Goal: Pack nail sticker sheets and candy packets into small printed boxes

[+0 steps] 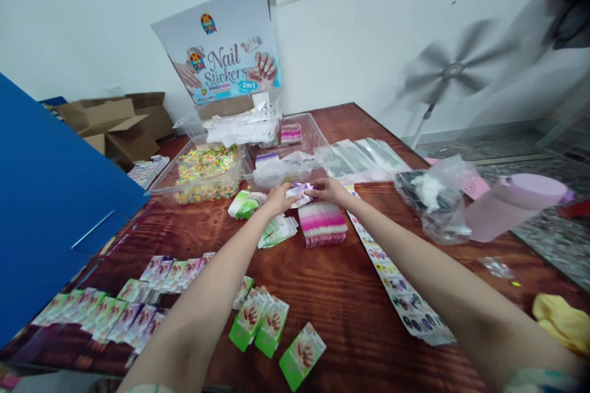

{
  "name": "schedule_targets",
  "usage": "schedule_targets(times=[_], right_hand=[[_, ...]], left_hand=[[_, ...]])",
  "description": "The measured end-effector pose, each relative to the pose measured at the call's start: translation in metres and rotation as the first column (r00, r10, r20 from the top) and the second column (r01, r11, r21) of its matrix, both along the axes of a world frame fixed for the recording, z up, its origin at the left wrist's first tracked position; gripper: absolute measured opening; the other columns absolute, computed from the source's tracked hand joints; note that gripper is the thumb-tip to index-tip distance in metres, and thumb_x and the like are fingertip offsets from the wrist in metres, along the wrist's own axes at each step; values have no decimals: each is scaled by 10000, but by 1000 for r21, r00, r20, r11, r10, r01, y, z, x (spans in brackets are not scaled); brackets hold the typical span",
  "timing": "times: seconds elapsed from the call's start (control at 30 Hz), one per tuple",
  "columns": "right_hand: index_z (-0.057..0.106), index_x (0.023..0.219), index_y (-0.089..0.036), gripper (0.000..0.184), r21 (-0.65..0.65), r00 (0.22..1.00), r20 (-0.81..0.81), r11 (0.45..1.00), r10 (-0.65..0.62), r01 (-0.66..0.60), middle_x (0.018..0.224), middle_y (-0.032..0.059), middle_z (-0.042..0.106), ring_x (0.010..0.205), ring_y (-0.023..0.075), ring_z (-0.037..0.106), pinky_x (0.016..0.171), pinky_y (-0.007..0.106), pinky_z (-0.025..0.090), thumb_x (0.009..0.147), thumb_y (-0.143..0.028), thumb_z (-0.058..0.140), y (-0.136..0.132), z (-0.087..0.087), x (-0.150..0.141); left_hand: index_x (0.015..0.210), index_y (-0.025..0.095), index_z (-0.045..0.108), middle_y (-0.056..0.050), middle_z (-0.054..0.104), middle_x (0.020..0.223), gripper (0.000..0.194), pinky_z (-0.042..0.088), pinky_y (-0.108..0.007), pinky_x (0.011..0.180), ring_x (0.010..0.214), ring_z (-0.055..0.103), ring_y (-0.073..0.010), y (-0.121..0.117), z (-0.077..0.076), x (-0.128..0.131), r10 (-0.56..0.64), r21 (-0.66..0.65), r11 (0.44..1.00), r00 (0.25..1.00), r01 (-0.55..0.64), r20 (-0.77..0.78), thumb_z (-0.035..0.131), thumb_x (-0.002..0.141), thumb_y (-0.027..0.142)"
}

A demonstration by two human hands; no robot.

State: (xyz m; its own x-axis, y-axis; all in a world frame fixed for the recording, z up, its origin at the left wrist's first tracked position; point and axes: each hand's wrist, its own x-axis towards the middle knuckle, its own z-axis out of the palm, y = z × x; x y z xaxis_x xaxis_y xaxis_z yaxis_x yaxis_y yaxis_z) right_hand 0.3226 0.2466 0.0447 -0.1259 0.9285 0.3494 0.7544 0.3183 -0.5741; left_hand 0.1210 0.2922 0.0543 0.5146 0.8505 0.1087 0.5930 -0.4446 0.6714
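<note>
My left hand (pixel 279 199) and my right hand (pixel 332 191) meet above the middle of the table, with fingers closed on a small stack of purple-and-white cards (pixel 299 194). Just below them stands a long row of pink-and-white cards (pixel 323 222), packed on edge. Fanned green-and-white cards (pixel 279 231) lie beside my left hand, and another green-and-white bundle (pixel 246 204) is farther left. Under my right forearm runs a long strip of nail stickers (pixel 391 279). Exactly how many cards my fingers hold is too small to tell.
Clear plastic bins hold yellow candy (pixel 205 166) and white packets (pixel 244 126). Behind them stands a "Nail Stickers" display box (pixel 225 49). Printed cards (pixel 302 356) lie in front and at left. A pink bottle (pixel 514 206), plastic bag (pixel 440 196) and yellow cloth (pixel 562 322) are at right.
</note>
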Motion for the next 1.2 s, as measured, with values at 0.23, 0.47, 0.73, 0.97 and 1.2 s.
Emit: schedule_targets(times=[0.23,0.47,0.73,0.97,1.2], right_hand=[[732,1045,-231,221,153,976,199,981,83,-115,1098,115,643,1043,265,533,954,419,400,881,-202,586,-11,16,-11],[664,1079,-190,254,316,659,752,866,19,-387,990,85,623,961,242,498,1072,537,277,930,-132,466,-10,29,-22],[665,1008,-87,276,273,441,897,744,32,-610,996,136,658,1013,252,570,1110,519,312,905,-52,411,10,33,-30],[659,1028,-142,288,267,467,883,772,44,-577,997,108,667,1002,244,584,1102,498,321,900,-67,412,19,34,-22],[642,941,-81,195,164,564,808,854,171,-493,940,149,657,920,268,594,964,470,389,903,-109,452,17,29,-20]], left_hand=[[1073,101,678,-106,722,1039,382,483,-362,902,946,641,-239,21,2,-5,-96,-201,972,985,124,146,693,778,344],[1059,96,693,-100,729,1033,373,470,-358,933,963,632,-224,22,9,-11,-112,-258,951,968,170,224,607,846,390],[907,110,726,-64,730,833,301,485,-368,884,841,621,-206,26,8,1,-67,-261,958,976,121,208,632,824,384],[849,103,721,-50,719,793,199,492,-353,860,791,619,-197,34,2,6,-9,-240,969,986,50,168,587,829,249],[922,104,725,-63,735,875,223,446,-364,954,895,622,-212,32,2,4,31,-257,966,984,15,176,544,856,216]])
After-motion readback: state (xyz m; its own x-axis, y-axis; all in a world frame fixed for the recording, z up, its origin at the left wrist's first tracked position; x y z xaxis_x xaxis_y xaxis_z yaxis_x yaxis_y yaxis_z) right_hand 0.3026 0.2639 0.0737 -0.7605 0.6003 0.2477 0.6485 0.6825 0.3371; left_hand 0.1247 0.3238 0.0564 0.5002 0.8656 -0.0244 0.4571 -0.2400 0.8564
